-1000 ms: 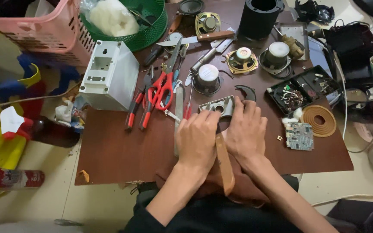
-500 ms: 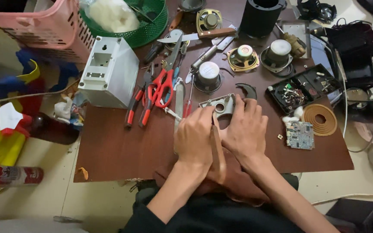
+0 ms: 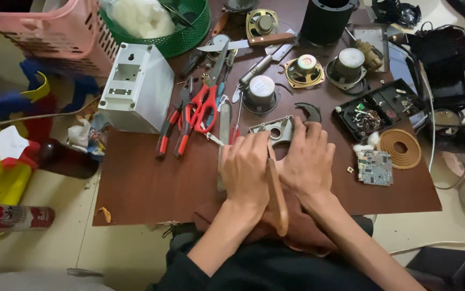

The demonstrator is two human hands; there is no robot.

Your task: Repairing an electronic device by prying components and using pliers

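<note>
Two bare hands work side by side at the near edge of a cluttered brown desk. The left hand is curled around a wooden tool handle that slants back toward the person's lap, while the right hand lies flat, fingers pressed on a grey metal bracket just beyond both hands. The hands sit close together, nearly touching; how tightly the left grips the handle cannot be told.

Just left of the bracket lie a red-handled screwdriver, red scissors and red-handled pliers. A white plastic housing stands at the desk's left, with a pink basket and a green basket at the far left corner. Farther off rest several small loudspeakers, and to the right a green circuit board, a copper coil and a black tray of parts.
</note>
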